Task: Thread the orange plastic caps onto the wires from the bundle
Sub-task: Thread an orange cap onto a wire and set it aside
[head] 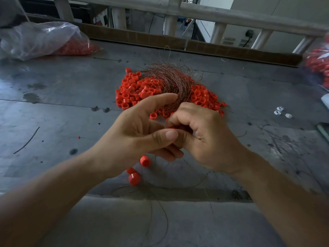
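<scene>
A heap of orange plastic caps (135, 90) lies in the middle of the grey table (53, 104). On top of it rests a curled bundle of thin copper-coloured wires (169, 79). My left hand (142, 132) and my right hand (201, 136) meet just in front of the heap. Between their fingertips they pinch one orange cap (173, 128), mostly hidden. Below my left hand hang three caps (145, 161) strung on a thin wire (178, 187) that loops over the table's front.
A clear plastic bag of orange caps (53, 41) lies at the far left, another bag (318, 63) at the right edge. Small white parts (282, 112) sit to the right. A cardboard strip (213, 49) and railing border the table's back.
</scene>
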`<state>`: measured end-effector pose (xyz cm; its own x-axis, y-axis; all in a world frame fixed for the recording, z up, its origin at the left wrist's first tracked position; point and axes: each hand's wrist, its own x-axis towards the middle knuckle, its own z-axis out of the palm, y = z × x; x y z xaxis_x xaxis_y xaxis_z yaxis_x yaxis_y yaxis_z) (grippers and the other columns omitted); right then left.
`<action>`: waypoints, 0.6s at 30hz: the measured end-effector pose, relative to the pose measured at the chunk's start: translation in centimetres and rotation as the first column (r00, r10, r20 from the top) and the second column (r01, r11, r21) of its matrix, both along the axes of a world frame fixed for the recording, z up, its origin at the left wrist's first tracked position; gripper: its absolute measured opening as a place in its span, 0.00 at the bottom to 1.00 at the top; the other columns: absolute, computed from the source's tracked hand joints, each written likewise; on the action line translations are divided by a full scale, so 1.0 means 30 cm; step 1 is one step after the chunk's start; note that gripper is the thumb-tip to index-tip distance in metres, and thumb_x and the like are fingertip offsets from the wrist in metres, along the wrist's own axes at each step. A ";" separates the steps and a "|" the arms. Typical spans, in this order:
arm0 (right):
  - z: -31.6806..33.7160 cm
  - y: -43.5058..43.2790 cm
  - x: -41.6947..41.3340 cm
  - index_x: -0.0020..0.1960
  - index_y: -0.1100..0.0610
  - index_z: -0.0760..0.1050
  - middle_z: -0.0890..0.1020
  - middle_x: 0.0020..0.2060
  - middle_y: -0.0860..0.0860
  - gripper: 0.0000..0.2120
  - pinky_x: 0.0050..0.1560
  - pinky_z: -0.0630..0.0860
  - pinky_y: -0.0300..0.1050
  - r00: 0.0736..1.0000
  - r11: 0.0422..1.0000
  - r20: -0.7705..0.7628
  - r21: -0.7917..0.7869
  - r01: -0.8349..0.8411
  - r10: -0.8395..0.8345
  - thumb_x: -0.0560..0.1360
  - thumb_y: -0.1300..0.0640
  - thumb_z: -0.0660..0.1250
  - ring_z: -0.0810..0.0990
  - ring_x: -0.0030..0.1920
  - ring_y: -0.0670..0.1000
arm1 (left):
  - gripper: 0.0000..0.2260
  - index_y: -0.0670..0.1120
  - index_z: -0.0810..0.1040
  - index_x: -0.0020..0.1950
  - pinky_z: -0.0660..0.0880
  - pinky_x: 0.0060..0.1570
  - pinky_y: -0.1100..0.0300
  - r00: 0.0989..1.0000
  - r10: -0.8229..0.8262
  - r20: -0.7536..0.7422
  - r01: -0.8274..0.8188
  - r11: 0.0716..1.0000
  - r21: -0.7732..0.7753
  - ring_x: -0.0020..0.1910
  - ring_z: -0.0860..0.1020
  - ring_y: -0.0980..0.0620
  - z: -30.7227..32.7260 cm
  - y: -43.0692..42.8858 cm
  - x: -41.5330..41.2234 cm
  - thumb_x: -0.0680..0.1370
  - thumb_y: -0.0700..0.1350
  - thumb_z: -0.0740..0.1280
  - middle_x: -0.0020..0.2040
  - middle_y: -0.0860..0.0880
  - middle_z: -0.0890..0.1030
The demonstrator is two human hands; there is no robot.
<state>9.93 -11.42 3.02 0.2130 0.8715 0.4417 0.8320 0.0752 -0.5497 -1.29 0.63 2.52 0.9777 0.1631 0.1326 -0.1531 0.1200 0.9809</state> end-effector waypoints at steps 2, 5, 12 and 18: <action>0.006 -0.003 0.000 0.40 0.60 0.76 0.70 0.36 0.40 0.07 0.40 0.67 0.28 0.999 1.000 -0.030 -0.004 -0.011 0.011 0.72 0.57 0.65 0.70 0.36 0.37 | 0.26 0.51 0.69 0.62 0.78 0.32 0.62 1.000 0.001 -0.011 -0.001 1.000 -0.002 0.34 0.83 0.45 0.001 0.001 0.000 0.66 0.44 0.73 0.35 0.41 0.83; 0.016 -0.009 0.003 0.39 0.51 0.74 0.73 0.35 0.41 0.02 0.38 0.70 0.29 0.987 0.998 -0.152 -0.031 -0.055 0.050 0.71 0.54 0.66 0.73 0.37 0.39 | 0.25 0.49 0.72 0.62 0.78 0.33 0.62 0.998 -0.059 -0.026 0.058 0.998 -0.038 0.36 0.83 0.44 0.010 0.008 -0.005 0.66 0.49 0.73 0.38 0.41 0.83; 0.022 -0.008 0.003 0.49 0.55 0.75 0.81 0.37 0.48 0.24 0.42 0.78 0.40 0.744 0.998 -0.667 -0.018 -0.055 0.029 0.59 0.41 0.68 0.80 0.39 0.46 | 0.14 0.46 0.80 0.52 0.77 0.29 0.64 1.000 -0.016 -0.008 0.014 0.975 -0.220 0.32 0.82 0.49 0.013 0.029 0.013 0.66 0.40 0.72 0.34 0.43 0.82; 0.019 0.002 -0.007 0.54 0.62 0.74 0.80 0.31 0.49 0.22 0.36 0.80 0.43 0.536 0.987 -0.844 -0.067 -0.144 0.021 0.67 0.47 0.66 0.80 0.32 0.48 | 0.15 0.42 0.82 0.51 0.78 0.33 0.64 0.996 0.009 0.086 0.026 0.916 -0.400 0.36 0.83 0.51 0.017 0.056 0.017 0.65 0.41 0.68 0.40 0.43 0.83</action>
<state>9.72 -11.35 3.59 0.3557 0.9346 -0.0027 -0.0217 0.0054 -0.9998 -0.78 2.29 3.04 0.9673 0.2115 0.1403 -0.2306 0.5018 0.8337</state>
